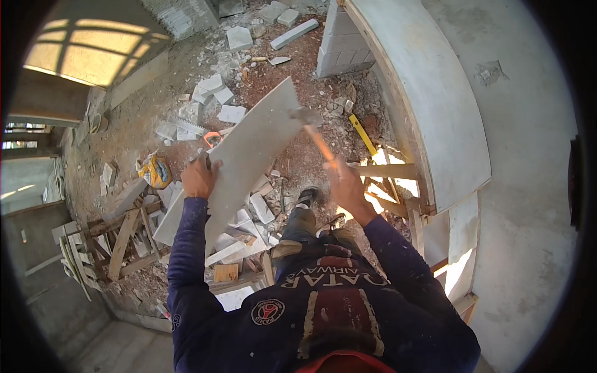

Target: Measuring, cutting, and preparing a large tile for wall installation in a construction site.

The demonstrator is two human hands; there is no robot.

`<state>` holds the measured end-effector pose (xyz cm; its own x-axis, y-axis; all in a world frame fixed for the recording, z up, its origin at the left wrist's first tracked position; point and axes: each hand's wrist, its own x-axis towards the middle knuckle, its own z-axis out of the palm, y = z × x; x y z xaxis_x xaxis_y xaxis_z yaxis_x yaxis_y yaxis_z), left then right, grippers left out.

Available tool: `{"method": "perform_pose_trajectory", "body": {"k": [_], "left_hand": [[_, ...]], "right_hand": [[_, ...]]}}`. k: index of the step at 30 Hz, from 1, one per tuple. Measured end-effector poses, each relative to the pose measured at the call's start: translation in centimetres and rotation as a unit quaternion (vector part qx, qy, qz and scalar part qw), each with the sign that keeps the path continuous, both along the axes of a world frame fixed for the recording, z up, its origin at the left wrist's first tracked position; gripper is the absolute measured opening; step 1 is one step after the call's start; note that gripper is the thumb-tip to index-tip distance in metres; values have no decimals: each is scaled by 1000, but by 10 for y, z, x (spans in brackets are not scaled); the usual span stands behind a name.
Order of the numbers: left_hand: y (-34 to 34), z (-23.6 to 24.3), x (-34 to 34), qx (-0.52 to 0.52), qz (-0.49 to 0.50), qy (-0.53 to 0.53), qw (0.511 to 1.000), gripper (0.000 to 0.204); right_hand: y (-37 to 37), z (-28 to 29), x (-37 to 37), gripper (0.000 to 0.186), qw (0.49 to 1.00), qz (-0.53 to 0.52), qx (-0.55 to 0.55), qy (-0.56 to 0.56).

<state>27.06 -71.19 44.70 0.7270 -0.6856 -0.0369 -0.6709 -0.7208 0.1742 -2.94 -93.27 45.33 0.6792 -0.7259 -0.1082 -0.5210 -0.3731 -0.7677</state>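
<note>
My left hand [199, 177] is closed on the left long edge of a pale, flat rectangular slab [258, 140], which slants up and to the right in front of me. The slab's exact material I cannot tell. In my right hand [347, 186] is a hammer [321, 144] with an orange handle, gripped near its lower end. The hammer's head is slightly blurred and lies close to the slab's right edge; whether they touch I cannot tell. Just beyond my left hand, a handsaw [194, 127] with an orange handle lies among white block pieces [232, 114].
A yellow spirit level [362, 134] lies to the right, near wooden props [388, 172] under a curved pale panel [435, 93]. At left are a yellow bag [155, 171] and a rough timber frame [124, 242]. Broken offcuts [262, 208] litter the floor by my feet.
</note>
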Motion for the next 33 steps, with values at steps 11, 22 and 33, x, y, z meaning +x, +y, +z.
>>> {"method": "perform_pose_trajectory", "body": {"k": [11, 22, 33], "left_hand": [[37, 18, 70, -33, 43, -153, 987, 24], [-138, 106, -52, -518, 5, 175, 837, 33], [-251, 139, -449, -461, -567, 50, 681, 51]], "right_hand": [[-144, -3, -184, 24, 881, -377, -219, 184], [-16, 40, -138, 75, 928, -318, -8, -195], [91, 49, -341, 100, 531, -518, 241, -626]]}}
